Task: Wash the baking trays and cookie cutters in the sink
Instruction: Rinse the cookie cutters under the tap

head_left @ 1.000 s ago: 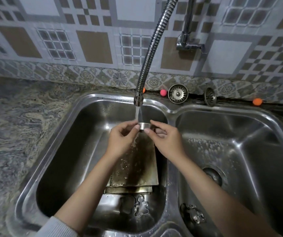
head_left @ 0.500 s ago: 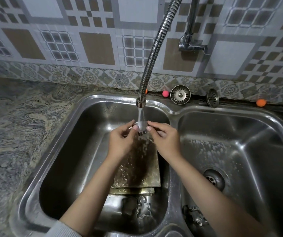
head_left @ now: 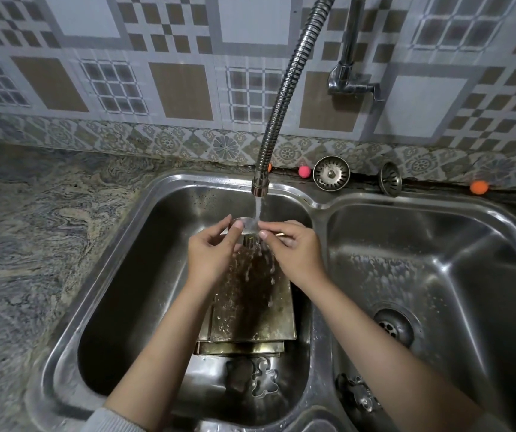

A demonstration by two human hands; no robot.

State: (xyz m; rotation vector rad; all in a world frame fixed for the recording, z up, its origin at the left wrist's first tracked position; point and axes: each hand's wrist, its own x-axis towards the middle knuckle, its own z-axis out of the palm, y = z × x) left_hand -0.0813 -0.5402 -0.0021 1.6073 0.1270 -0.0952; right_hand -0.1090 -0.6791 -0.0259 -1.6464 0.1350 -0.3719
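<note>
Two hands meet under the tap [head_left: 260, 185], in the left basin [head_left: 144, 275] of a double sink. The left hand [head_left: 209, 254] and right hand [head_left: 294, 251] each pinch one round cutter [head_left: 245, 222] between thumb and fingertips, right below the tap, with water running through it.

Below the tap, in the same basin, lie stacked trays [head_left: 250, 310]; at least two edges show, the exact count is unclear. Nearer the camera than the trays lies one gingerbread-man cutter [head_left: 264, 380], with a darker shape just left of it that cannot be made out. One more cutter [head_left: 359, 392] lies in the right basin [head_left: 468, 275], near its front corner.

Behind the tap, along the wall, stand two strainers [head_left: 331, 173] and three small balls [head_left: 479, 187]: one orange half hidden by the hose, one pink, one orange far right.

Compared with a second ago, the ring has tipped from edge-on to open side up, and the water now splashes down over the trays; the hands remain in the same spot under the tap.
</note>
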